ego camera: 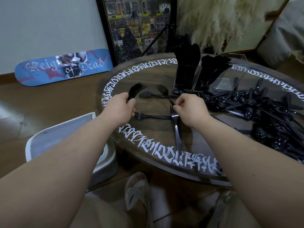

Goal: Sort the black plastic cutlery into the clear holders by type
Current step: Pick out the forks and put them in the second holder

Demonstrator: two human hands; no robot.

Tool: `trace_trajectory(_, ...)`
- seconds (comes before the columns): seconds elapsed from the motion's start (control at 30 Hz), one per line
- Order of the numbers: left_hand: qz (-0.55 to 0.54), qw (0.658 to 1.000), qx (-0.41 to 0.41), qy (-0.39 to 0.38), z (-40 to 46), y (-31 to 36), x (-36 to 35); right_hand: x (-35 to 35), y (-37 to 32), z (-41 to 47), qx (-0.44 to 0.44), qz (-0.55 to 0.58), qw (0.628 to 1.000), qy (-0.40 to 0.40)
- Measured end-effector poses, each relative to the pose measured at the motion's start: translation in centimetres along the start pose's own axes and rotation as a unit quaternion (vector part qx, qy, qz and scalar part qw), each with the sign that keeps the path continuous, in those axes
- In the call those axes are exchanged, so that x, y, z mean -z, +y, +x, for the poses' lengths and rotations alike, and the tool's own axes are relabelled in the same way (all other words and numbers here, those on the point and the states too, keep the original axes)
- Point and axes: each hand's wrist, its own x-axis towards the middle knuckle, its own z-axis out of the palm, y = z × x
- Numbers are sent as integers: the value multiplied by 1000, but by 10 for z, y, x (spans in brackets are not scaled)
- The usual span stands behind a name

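Black plastic everywhere, sorting roughly midway. Left hand (122, 105) clenched around a fork bundle (136, 91), tines toward 12 o'clock. Right hand (189, 104) pinching one fork (166, 92) by its handle. Two clear holders (185, 76) at 12 o'clock already packed. Loose forks (153, 116) centre table; big spoon pile (263, 112) at 3 o'clock unsorted.

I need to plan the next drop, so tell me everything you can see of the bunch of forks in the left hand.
The bunch of forks is glossy black plastic, several stacked together, tines fanned up and away toward the table's middle. The left hand grips the handles, which are hidden in the fist. The bunch is raised above the table, apart from the loose forks lying there. The exact count is unclear.
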Motion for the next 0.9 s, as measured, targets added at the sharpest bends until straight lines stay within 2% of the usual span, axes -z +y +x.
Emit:
trace_trajectory(0.07, -48, 999, 14, 4, 0, 1, -1, 3, -4, 2, -15, 101, 995, 1)
trace_trajectory(0.2, -6, 1000, 7, 17, -2, 12, -5, 4, -14, -3, -25, 226, 971, -69)
trace_trajectory(0.3, -20, 999, -23, -39, -9, 22, -14, 2, -26, -7, -28, 283, 954, -95)
trace_trajectory(0.4, -66, 992, -25, -104, -12, 23, -21, 0, -36, -10, -61, 377, 920, -88)
trace_trajectory(0.57, -82, 986, 3, -146, -12, 15, -15, -7, -37, -10, -81, 415, 901, -98)
trace_trajectory(0.7, -36, 991, 1, -125, -11, 13, -8, -8, -42, -8, -84, 439, 892, -68)
trace_trajectory(0.77, -29, 997, 5, -72, -10, 12, -4, -7, -37, -3, -85, 425, 901, -26)
trace_trajectory(0.8, -39, 998, 11, -46, -8, 9, -1, -7, -34, -1, -70, 387, 919, -8)
trace_trajectory(0.87, -96, 995, 29, -17, -3, 1, 5, -6, -26, 3, 4, 216, 976, -9)
trace_trajectory(0.9, -125, 991, 39, -12, -2, -2, 7, -6, -23, 2, 37, 125, 991, -33)
